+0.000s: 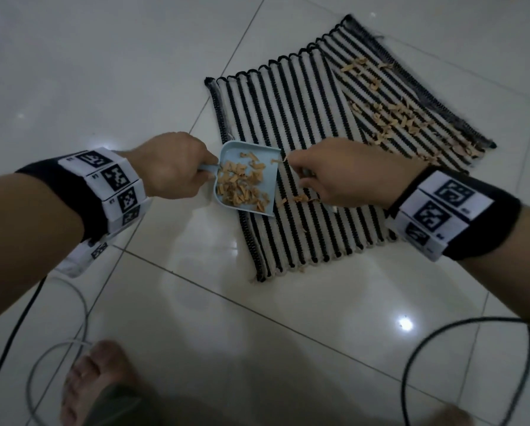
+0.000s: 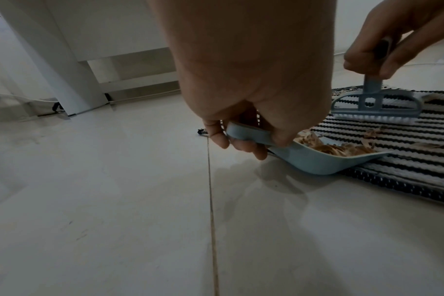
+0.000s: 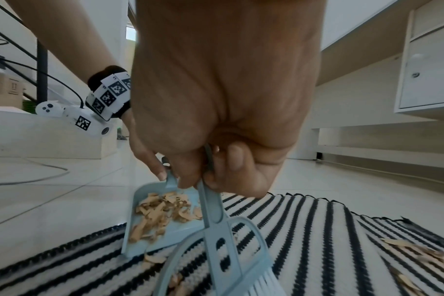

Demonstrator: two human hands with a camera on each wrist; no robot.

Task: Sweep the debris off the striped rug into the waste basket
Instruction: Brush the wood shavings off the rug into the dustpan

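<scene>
A black-and-white striped rug (image 1: 306, 155) lies on the tiled floor. My left hand (image 1: 174, 169) grips the handle of a light blue dustpan (image 1: 266, 155), whose lip rests on the rug's left edge; tan debris (image 1: 242, 186) fills the pan. My right hand (image 1: 334, 176) grips the handle of a small blue brush (image 3: 223, 240), its white bristles (image 2: 375, 118) on the rug just right of the pan. A few scraps (image 1: 297, 198) lie by the pan's lip. More debris (image 1: 395, 118) is scattered over the rug's far right part. No waste basket is in view.
Cables (image 1: 417, 358) loop over the floor near me, and my bare foot (image 1: 97, 382) stands at the lower left. White furniture legs (image 2: 71, 80) rise beyond the dustpan. A white cabinet (image 3: 428, 66) stands off to the right.
</scene>
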